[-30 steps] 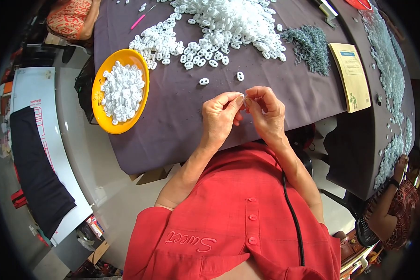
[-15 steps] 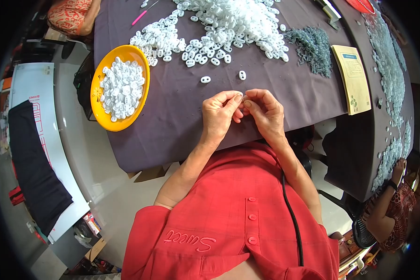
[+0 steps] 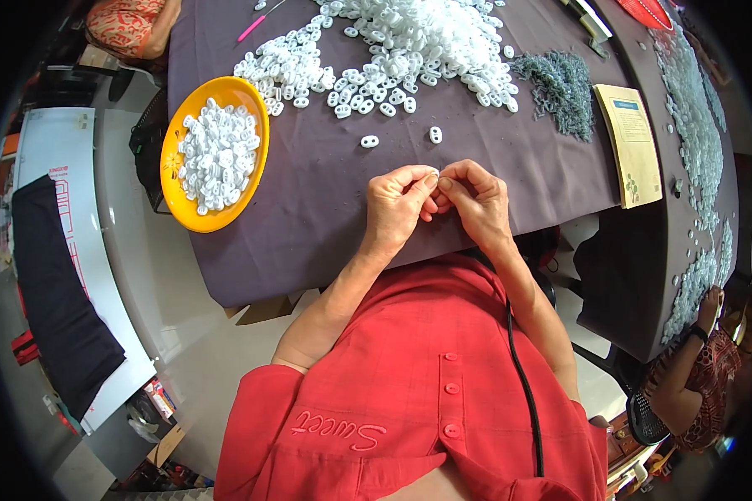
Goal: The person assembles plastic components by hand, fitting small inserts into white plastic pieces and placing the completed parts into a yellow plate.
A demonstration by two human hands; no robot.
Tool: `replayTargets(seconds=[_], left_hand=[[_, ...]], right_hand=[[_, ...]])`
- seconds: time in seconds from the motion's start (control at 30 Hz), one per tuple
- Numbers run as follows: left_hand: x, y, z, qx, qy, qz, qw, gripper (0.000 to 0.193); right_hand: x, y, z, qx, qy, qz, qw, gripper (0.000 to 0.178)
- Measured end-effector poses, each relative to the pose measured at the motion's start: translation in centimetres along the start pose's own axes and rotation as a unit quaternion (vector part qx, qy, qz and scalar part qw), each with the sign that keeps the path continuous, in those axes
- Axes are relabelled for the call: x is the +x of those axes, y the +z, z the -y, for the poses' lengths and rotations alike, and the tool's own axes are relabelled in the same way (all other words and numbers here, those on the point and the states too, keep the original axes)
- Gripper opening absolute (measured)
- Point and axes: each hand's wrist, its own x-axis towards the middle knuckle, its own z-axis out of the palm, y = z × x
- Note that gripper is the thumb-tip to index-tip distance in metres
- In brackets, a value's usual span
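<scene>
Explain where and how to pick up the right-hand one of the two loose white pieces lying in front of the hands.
Probably best pinched by its long sides, coming from the near edge of the table. The piece is a small oval with its long axis pointing roughly toward the person, and it lies apart from the pile, leaving both sides free.

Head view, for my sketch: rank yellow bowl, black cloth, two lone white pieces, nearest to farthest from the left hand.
1. Two lone white pieces, just beyond the hand
2. Yellow bowl, to its left
3. Black cloth, far left, past the bowl
</scene>
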Motion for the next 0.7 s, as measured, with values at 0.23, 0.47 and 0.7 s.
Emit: replayTargets(seconds=[0.23, 0.47, 0.7], left_hand=[[0.4, -0.4, 0.3, -0.022, -0.026, 0.017, 0.999, 0.013], [0.3, -1.6, 0.3, -0.101, -0.073, 0.016, 0.992, 0.015], [0.5, -1.8, 0.1, -0.144, -0.081, -0.041, 0.985, 0.013]], right_hand=[[0.8, -0.2, 0.5, -0.031, 0.059, 0.025, 0.997, 0.006], [1.5, 0.1, 1.5, -0.069, 0.031, 0.012, 0.997, 0.012], [4.6, 1.1, 1.3, -0.458, -0.135, -0.119, 0.871, 0.018]])
